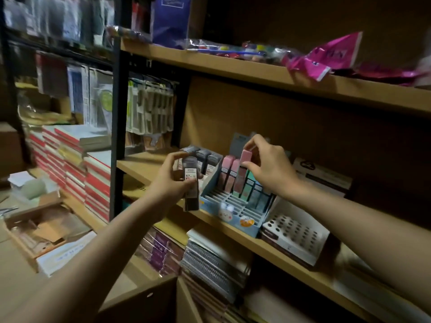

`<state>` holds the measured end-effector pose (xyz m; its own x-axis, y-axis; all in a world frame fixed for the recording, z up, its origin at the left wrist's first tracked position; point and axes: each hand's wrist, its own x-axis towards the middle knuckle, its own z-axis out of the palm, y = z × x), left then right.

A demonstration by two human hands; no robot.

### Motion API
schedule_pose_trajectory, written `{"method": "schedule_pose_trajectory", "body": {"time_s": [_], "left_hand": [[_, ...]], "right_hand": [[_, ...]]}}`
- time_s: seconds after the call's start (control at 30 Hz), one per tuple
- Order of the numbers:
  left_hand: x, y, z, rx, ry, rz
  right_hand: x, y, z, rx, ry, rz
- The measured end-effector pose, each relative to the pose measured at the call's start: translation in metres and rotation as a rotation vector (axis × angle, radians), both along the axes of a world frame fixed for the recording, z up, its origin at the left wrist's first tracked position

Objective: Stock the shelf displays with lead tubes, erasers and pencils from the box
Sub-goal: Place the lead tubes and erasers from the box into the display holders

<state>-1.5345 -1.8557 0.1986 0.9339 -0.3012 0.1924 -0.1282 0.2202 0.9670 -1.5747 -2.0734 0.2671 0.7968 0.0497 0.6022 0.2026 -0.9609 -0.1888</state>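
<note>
The left hand (pixel 173 176) grips a small stack of dark lead tubes (pixel 190 183). Its fingers and thumb curl round them. The tubes stand up tall in the hand, just in front of the dark tray (pixel 205 160) on the shelf (pixel 140 167). I cannot tell how many tubes are in the hand. About three more dark tubes show in that tray.

Next comes the blue tray (pixel 233 214) with white slots. Two pink erasers (pixel 229 173) stand in its back slots. Beside them stand some green and blue ones (pixel 253 188), about three, but they are blurry.

The right hand (pixel 268 164) pinches one more pink eraser (pixel 243 171) at its top end. The eraser points up and down, a bit tilted, and hangs right over the slots beside the other pinks. So this hand is the near one for the next drop, I think. It just needs to go straight down into a free slot.

Last is one white tray with holes (pixel 300 233), with nothing in it that I can see
</note>
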Motion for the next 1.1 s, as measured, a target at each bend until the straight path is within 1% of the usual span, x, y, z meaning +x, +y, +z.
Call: {"method": "schedule_pose_trajectory", "body": {"time_s": [0.17,0.47,0.7,0.83,0.9,1.03,1.1], "left_hand": [[0.011,-0.001,-0.020,-0.022,0.089,0.006],[0.024,-0.020,-0.047,0.042,0.041,0.069],[0.024,-0.026,-0.047,-0.056,0.058,0.068],[0.023,-0.028,-0.049,-0.072,0.059,0.083],[0.023,-0.029,-0.050,-0.074,0.051,0.097],[0.022,-0.030,-0.050,-0.088,0.041,0.107],[0.021,-0.030,-0.050,-0.081,0.036,0.116]], "right_hand": [[0.033,0.009,-0.016,0.001,0.062,-0.026],[0.058,0.008,-0.030,0.024,0.043,-0.056],[0.068,0.014,-0.035,0.037,0.046,-0.067],[0.070,0.016,-0.046,0.006,0.041,-0.111],[0.070,0.017,-0.050,-0.022,0.026,-0.110],[0.065,0.016,-0.046,-0.059,0.060,-0.095],[0.059,0.014,-0.043,-0.057,0.000,-0.066]]}}
